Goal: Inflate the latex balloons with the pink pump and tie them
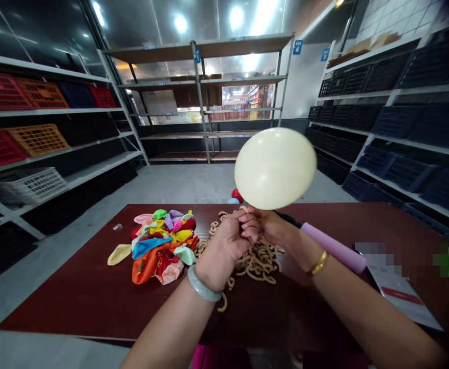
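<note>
we stand in a storeroom, with shelves (55, 110) of crates on the left, on the right and along the far wall. the dark red table (74, 292) fills the near half of the view and carries everything we work with.

the biggest thing in hand is the cream balloon (275, 168). it is fully blown up and round, held in the air above the far middle of the table, with its neck pointing down into our fingers. so the blowing of this one looks done. what seems left for it is closing the neck, and we cannot tell whether a knot is already there, since the fingers hide it.

left of the hands lies the pile of flat balloons (158, 246) in many colours, none of them filled. we judge that most of the work lies ahead. just behind and under the hands is a heap of tan loops (258, 261), touching the pile's right edge. the pink pump (335, 249) lies on the table to the right, beside our right forearm, and no hand is on it. a printed sheet (404, 297) lies nearer and further right.

our left hand (230, 238) and right hand (270, 228) meet under the balloon, both curled tight with the fingertips pinched on its neck. a pale bangle (203, 287) sits on the left wrist and a gold bangle (319, 263) on the right.

smallest of all, a red balloon (237, 195) and a blue one peek over the table's far edge, already filled as far as we can tell.
</note>
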The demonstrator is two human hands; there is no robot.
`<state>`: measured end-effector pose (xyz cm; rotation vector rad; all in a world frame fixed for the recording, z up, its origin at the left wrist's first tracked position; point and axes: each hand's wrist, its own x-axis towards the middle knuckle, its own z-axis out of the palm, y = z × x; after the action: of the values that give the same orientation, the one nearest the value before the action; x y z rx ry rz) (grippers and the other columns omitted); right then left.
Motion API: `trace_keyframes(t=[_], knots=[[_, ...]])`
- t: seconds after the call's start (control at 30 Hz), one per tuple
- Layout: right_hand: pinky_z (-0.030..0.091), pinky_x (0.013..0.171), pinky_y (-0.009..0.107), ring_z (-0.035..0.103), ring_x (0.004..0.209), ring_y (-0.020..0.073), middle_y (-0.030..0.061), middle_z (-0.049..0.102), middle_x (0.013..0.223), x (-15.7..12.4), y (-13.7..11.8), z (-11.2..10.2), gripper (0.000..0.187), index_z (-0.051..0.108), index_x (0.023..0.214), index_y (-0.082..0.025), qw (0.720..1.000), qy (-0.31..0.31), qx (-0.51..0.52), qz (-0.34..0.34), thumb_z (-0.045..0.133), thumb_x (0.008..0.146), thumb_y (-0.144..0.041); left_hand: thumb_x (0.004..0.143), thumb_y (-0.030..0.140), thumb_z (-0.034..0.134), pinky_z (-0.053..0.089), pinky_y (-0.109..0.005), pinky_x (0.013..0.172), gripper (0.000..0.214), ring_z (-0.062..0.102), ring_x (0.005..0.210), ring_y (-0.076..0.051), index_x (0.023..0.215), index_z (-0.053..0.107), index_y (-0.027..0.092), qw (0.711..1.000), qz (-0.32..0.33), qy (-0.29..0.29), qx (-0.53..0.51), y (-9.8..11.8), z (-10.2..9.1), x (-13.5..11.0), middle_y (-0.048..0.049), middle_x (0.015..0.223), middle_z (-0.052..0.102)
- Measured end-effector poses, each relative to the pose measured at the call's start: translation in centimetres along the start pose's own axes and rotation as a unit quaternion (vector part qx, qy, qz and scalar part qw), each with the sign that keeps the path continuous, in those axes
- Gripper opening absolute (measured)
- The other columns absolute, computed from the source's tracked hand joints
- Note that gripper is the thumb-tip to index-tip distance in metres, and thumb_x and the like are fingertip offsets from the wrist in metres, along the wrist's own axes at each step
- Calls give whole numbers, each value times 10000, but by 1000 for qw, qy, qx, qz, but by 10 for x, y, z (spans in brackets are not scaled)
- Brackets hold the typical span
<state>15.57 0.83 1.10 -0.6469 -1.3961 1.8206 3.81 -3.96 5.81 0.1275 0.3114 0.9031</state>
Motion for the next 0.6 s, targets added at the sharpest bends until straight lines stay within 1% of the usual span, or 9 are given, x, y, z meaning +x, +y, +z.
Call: trace_keyframes(t=[0.07,0.17,0.2,0.27,0.33,0.4,0.47,0.53,0.6], knots=[[412,445,203,565,576,98,-14,663,776,-6,2,-6,210,675,907,-231,1000,22,-4,0,700,719,-321,847,45,454,230,-110,352,161,302,366,-15,721,449,145,1000,6,18,-1,6,-2,1,74,510,299],[223,352,190,373,422,43,-35,592,646,-14,2,-15,246,690,896,-204,995,95,-4,-15,711,723,-379,846,34,455,230,-108,358,165,308,371,-17,726,451,148,999,19,35,24,13,-11,6,72,513,310],[193,351,196,317,409,35,-41,567,623,-15,2,-18,255,690,866,-195,992,126,-4,-25,715,716,-399,837,31,466,233,-111,363,157,316,378,-20,733,460,149,998,23,39,42,14,-16,10,71,517,318],[174,357,205,274,411,35,-42,538,603,-17,2,-21,276,681,797,-176,983,176,-12,-42,730,690,-424,813,40,503,230,-121,372,133,323,390,-26,738,482,148,993,46,48,94,12,-26,17,69,521,329],[204,369,210,296,417,47,-40,523,581,-18,4,-20,289,669,754,-168,977,209,-23,-48,734,676,-438,796,92,564,205,-137,375,127,297,391,-29,706,495,150,975,121,65,175,8,-36,26,68,514,335],[317,424,230,404,468,82,-22,558,600,-20,8,-15,267,675,759,-177,967,239,-55,-71,720,694,-432,785,190,631,185,-158,381,199,259,389,-30,642,497,151,931,224,94,272,4,-45,32,68,494,338],[434,569,285,531,604,140,11,626,683,-24,10,-8,205,686,763,-197,941,270,-160,-127,687,738,-401,771,287,669,207,-180,401,271,266,404,-41,596,515,150,875,305,125,355,2,-51,36,57,485,366],[465,708,339,582,732,183,33,652,758,-29,10,-1,145,680,739,-216,883,291,-306,-207,647,783,-350,767,321,672,275,-198,449,269,345,452,-65,593,564,148,825,351,146,418,1,-54,37,31,519,447],[471,764,361,592,795,198,45,638,808,-34,7,4,116,660,721,-228,824,286,-404,-275,622,804,-300,776,305,657,345,-212,531,213,451,556,-100,632,626,151,779,393,159,463,-2,-55,36,-1,608,549]])
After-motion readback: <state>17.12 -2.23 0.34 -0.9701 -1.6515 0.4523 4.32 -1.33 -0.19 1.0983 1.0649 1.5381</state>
